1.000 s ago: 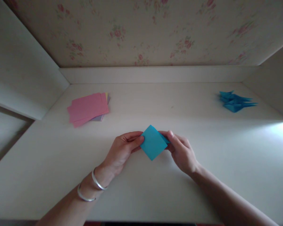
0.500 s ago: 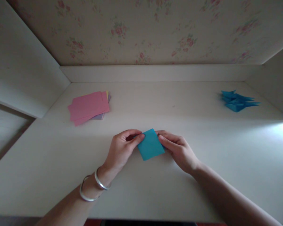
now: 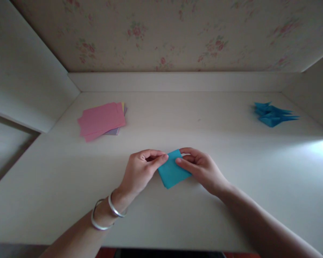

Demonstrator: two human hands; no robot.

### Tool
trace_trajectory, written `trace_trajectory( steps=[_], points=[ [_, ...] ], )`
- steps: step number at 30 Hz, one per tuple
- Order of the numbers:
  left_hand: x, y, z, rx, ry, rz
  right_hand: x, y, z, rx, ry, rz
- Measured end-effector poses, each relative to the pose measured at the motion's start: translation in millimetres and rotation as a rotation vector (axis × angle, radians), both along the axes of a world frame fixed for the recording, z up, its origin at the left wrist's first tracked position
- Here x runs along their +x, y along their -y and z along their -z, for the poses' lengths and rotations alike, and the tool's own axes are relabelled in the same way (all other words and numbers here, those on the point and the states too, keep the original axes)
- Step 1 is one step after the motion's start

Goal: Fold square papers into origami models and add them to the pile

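Observation:
A small blue square of folded paper (image 3: 174, 173) is between my two hands, tilted with one corner toward me. My left hand (image 3: 143, 168) pinches its upper left edge, thumb on top and fingers behind. From the other side, my right hand (image 3: 203, 170) grips the right edge, its thumb lying on the paper's face. The fingers behind the paper are partly hidden. Near its lower corner the layers show slightly apart.
On the white desk (image 3: 161, 222), a stack of pink paper (image 3: 102, 120) with yellow and purple sheets beneath lies at the left. Blue folded paper figures (image 3: 271, 116) sit at the far right. A white ledge (image 3: 177, 81) and floral wall (image 3: 150, 36) bound the back.
The folded paper has shifted slightly right and toward me. My right thumb has moved further onto its face, and my left thumb has slid a little right.

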State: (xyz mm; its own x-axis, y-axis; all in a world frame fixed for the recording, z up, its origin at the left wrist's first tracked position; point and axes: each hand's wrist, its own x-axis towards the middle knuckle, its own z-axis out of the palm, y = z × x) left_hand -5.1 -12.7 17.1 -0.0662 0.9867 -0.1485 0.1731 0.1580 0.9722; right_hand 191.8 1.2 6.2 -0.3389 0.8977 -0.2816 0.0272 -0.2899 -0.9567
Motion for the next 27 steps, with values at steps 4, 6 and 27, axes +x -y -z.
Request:
trace_trajectory(
  steps=[4,6,27],
  points=[
    [0.7,0.5,-4.0,-0.028,0.009,0.076,-0.5,1.5,-4.1,-0.042,-0.036,0.025],
    [0.8,1.3,-5.0,-0.048,0.013,0.142,-0.5,2.1,-7.2,-0.048,-0.006,0.010],
    [9.3,7.5,-4.7,-0.307,0.265,0.368,-2.8,5.6,-3.9,0.229,0.202,0.303]
  ],
)
